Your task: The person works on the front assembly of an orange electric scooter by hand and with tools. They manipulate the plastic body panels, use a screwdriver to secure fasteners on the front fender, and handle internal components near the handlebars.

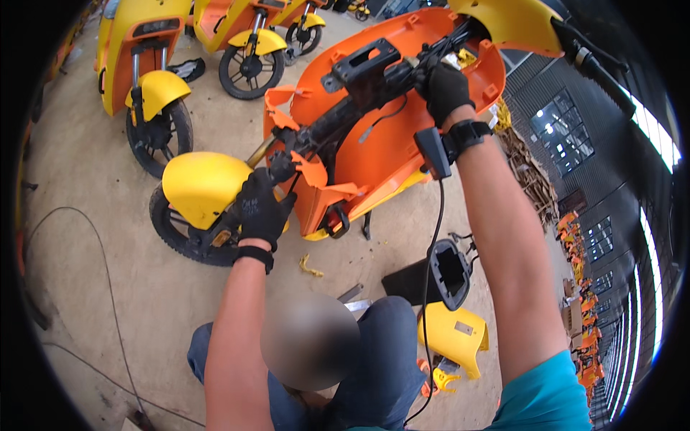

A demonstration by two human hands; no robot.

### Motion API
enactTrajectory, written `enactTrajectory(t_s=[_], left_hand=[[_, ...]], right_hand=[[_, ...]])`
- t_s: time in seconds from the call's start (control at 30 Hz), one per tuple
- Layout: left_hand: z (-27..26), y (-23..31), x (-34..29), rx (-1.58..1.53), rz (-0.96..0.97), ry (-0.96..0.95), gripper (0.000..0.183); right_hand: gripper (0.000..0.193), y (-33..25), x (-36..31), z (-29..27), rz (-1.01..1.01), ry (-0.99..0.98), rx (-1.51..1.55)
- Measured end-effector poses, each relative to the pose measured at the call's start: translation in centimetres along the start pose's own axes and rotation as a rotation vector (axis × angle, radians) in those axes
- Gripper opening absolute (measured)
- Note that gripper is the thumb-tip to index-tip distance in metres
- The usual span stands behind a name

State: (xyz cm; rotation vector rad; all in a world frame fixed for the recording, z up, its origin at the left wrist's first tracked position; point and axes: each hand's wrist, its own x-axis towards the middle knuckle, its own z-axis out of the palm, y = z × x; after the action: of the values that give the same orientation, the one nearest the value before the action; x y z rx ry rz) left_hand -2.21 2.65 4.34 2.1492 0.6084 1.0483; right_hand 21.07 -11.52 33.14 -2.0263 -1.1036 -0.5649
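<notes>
A scooter with its body opened up stands in front of me, its black frame tube (341,118) bare between orange body panels (374,158). My left hand (260,208), in a black glove, reaches to the front fork beside the yellow front fender (205,183). Its fingers curl at a dark part under a torn-looking orange bracket (310,170); what they hold is hidden. Farther up, my gloved right hand (444,87) closes around a bundle of black cables (440,52) at the frame's far end. A loose connector wire (381,121) hangs below the tube.
Several yellow-and-orange scooters (147,54) stand at the far left. By my knees lie a black bin-shaped part (417,280) and a yellow panel (453,334). A black cable (430,287) hangs from the device at my right wrist. Thin cords (108,266) cross the floor on the left.
</notes>
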Motion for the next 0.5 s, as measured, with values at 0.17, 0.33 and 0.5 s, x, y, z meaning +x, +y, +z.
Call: enactTrajectory(t_s=[0.17, 0.33, 0.5], left_hand=[[0.4, 0.4, -0.4, 0.044, -0.065, -0.037, 0.050], [0.3, 0.4, -0.2, 0.025, -0.065, -0.044, 0.052], [0.3, 1.2, -0.1, 0.032, -0.113, -0.057, 0.052]], right_hand=[[0.012, 0.0, -0.1, -1.8, 0.348, -0.252, 0.338], [0.025, -2.7, -1.6, -2.6, 0.517, -0.364, 0.340], [0.027, -1.9, -3.0, -0.8, 0.508, -0.388, 0.327]])
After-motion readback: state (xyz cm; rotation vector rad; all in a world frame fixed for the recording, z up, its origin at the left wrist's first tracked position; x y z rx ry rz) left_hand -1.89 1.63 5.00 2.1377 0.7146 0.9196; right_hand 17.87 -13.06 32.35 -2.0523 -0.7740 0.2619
